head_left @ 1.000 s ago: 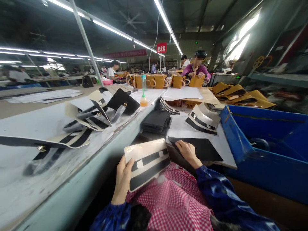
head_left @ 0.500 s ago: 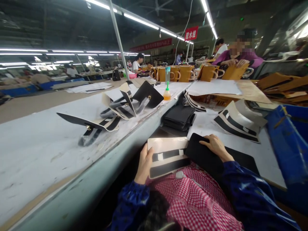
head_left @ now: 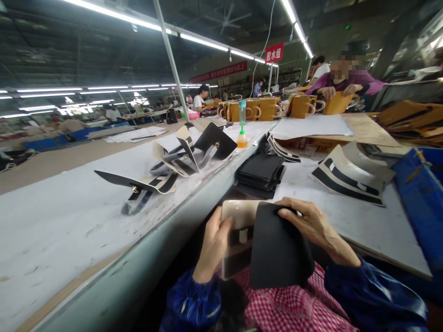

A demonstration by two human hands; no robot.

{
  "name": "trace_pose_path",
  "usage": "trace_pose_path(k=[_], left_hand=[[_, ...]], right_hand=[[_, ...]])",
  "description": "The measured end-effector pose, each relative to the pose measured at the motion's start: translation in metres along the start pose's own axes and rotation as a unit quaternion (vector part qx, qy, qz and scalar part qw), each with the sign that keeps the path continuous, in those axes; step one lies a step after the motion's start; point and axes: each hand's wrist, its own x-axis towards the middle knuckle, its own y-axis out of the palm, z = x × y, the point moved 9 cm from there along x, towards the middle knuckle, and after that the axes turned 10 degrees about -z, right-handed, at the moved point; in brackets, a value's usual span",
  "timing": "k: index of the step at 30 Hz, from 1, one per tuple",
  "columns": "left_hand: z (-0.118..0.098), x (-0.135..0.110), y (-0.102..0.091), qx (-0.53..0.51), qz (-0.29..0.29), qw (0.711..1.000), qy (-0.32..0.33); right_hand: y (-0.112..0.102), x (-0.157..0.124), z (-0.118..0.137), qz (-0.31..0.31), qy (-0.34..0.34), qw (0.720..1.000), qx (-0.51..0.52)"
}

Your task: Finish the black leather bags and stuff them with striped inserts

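Observation:
My left hand (head_left: pixel 215 240) grips the left edge of a cream panel (head_left: pixel 238 213) with dark strips and a small white patch, thumb on its face. My right hand (head_left: pixel 313 223) pinches the top edge of a black panel (head_left: pixel 277 249), which bends down at its right side. The black panel overlaps the right part of the cream one, hiding it. Both are held above my red checked apron (head_left: pixel 266 306). Beyond them lies a stack of black panels (head_left: pixel 259 170). Curved cream pieces with black strips (head_left: pixel 351 177) rest on the right-hand table.
On the left table (head_left: pixel 69 221) lie several black-and-cream bag parts (head_left: pixel 152 182) with metal clasps. A green-tipped glue bottle (head_left: pixel 242 137) stands near its edge. A blue bin (head_left: pixel 420 203) is at the right. Opposite, a person in purple (head_left: pixel 372 85) handles tan bags (head_left: pixel 301 106).
My right hand has brought the black panel left and across the cream panel, covering its right part. The black sheet on the right table beside my arm is no longer seen there.

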Motion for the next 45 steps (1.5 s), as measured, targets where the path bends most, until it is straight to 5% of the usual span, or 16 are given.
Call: trace_pose_path(k=[5,10,19,45], left_hand=[[-0.035,-0.019,0.008,-0.020,0.022,0.999,0.033],[-0.059,-0.034,0.022,-0.082,0.061,0.995,0.014],[-0.071,-0.049,0.033,-0.095,0.094,0.990,0.043],[-0.077,-0.045,0.022,-0.015,0.080,0.992,0.099]], right_hand=[[-0.005,0.003,0.072,-0.089,-0.142,0.985,0.038],[-0.020,0.000,0.101,-0.144,-0.174,0.974,0.031],[-0.024,-0.015,0.113,-0.175,-0.210,0.957,-0.093],[-0.008,-0.014,0.104,-0.139,-0.180,0.971,-0.072]])
